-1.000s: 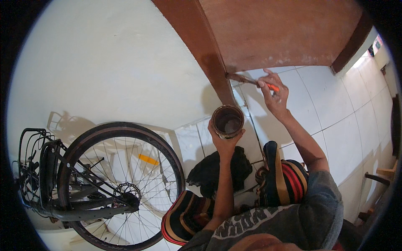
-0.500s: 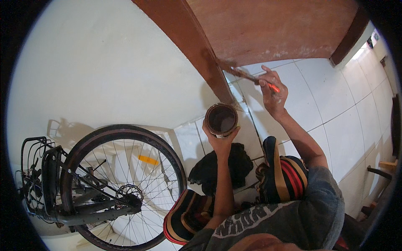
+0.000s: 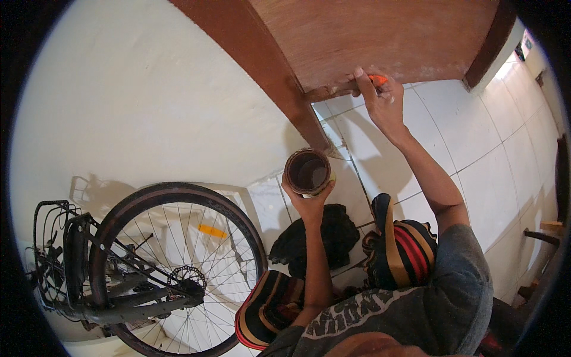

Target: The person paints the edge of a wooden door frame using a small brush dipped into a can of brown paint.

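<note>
My left hand (image 3: 307, 202) holds a round paint can (image 3: 307, 172) from below, its open top showing a dark brown inside. My right hand (image 3: 380, 104) is raised and grips a paintbrush with an orange handle (image 3: 376, 79). The brush's bristles (image 3: 333, 90) lie against the bottom edge of a brown wooden door (image 3: 380, 35), next to the dark brown door frame (image 3: 262, 65). My knees in striped red, yellow and black shorts (image 3: 404, 250) show below the hands.
A bicycle's rear wheel (image 3: 178, 268) with a rack stands at the left against a white wall (image 3: 119, 107). A dark cloth (image 3: 321, 238) lies on the white tiled floor (image 3: 476, 137). Wooden furniture legs (image 3: 547, 232) show at the right edge.
My right hand has moved the brush up and along the door's bottom edge. The view has shifted, and the can sits lower in it.
</note>
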